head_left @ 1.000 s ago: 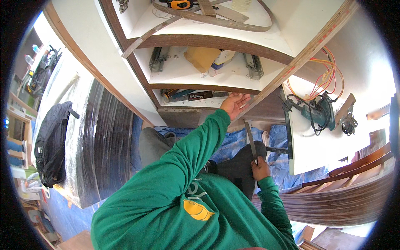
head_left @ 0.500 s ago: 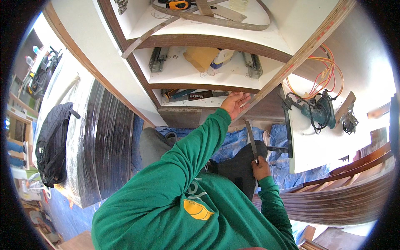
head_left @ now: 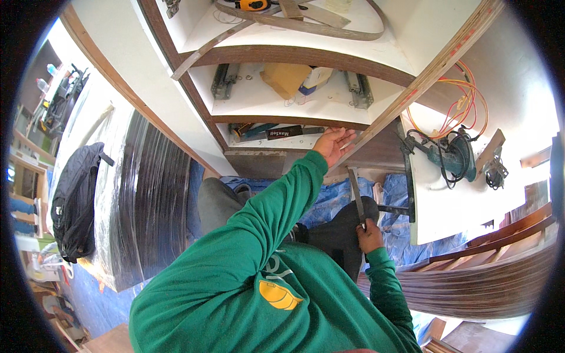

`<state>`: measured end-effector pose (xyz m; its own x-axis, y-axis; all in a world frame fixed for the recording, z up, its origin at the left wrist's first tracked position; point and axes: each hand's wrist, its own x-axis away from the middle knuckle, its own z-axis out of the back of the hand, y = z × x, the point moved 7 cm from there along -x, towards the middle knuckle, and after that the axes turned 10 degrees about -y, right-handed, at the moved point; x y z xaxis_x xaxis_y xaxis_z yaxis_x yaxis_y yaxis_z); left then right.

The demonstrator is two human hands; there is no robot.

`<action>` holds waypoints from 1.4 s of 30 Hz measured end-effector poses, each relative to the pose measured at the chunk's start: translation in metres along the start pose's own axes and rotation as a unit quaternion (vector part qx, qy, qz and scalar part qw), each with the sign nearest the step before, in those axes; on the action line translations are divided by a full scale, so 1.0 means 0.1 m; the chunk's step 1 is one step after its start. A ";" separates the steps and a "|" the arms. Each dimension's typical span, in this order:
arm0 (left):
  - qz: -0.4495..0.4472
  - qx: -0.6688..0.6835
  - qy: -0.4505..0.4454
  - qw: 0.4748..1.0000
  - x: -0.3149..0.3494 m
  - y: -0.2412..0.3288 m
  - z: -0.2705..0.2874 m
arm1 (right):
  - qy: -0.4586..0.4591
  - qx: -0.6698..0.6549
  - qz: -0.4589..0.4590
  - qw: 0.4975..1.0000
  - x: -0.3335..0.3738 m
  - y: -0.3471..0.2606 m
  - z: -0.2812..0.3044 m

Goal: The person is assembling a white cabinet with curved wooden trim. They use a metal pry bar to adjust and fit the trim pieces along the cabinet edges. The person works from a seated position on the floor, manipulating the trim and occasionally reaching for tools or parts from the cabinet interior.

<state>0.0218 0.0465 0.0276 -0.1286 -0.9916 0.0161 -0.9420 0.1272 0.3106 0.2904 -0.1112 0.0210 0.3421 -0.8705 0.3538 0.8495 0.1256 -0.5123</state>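
My left hand (head_left: 334, 145) reaches across to the cabinet's lower right, palm turned up and fingers stretched out. Its fingertips are at the dark front edge of the lowest shelf (head_left: 288, 119), by the right side panel's wooden edge (head_left: 406, 97); whether they press on it I cannot tell. Down by my knee, my right hand (head_left: 369, 236) is closed round a narrow, flat, dark strip (head_left: 356, 197) that points up toward the cabinet. Under the lowest shelf edge lie a dark box (head_left: 285, 133) and several hand tools.
Metal drawer slides (head_left: 225, 81) and a brown packet (head_left: 285, 79) are on the middle shelf. Above them are a tape measure (head_left: 254, 5) and a bent strip (head_left: 318, 30). At right, a corded power tool (head_left: 458, 156) rests on a white board (head_left: 432, 206). A black bag (head_left: 76, 200) lies left.
The view has shifted very slightly. Both hands stay nearly where they were, the right one keeping its hold on the strip.
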 end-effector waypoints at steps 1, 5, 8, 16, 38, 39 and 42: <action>-0.001 0.001 0.002 1.000 0.00 0.00 0.00 | 0.001 0.005 -0.002 1.000 0.01 -0.01 0.01; -0.004 0.006 0.007 1.000 0.01 0.00 0.00 | 0.003 -0.002 -0.010 1.000 0.02 -0.04 0.03; 0.002 0.007 0.001 1.000 0.01 0.00 -0.01 | -0.010 0.009 -0.014 1.000 0.01 -0.02 0.01; 0.015 0.011 -0.002 1.000 -0.03 -0.01 0.03 | -0.021 -0.009 -0.001 1.000 -0.02 0.00 -0.01; 0.010 -0.014 0.007 1.000 -0.02 0.02 0.06 | -0.015 -0.001 -0.014 1.000 -0.01 -0.05 0.03; 0.010 -0.012 0.013 1.000 -0.01 0.02 0.06 | -0.014 -0.009 0.001 1.000 0.00 -0.07 0.04; 0.008 -0.012 0.022 1.000 0.00 0.02 0.06 | -0.012 -0.010 0.003 1.000 0.01 -0.07 0.03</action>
<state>0.0184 0.0465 0.0225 -0.1300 -0.9895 0.0631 -0.9321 0.1436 0.3326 0.2864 -0.1114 0.0273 0.3561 -0.8582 0.3697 0.8393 0.1198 -0.5303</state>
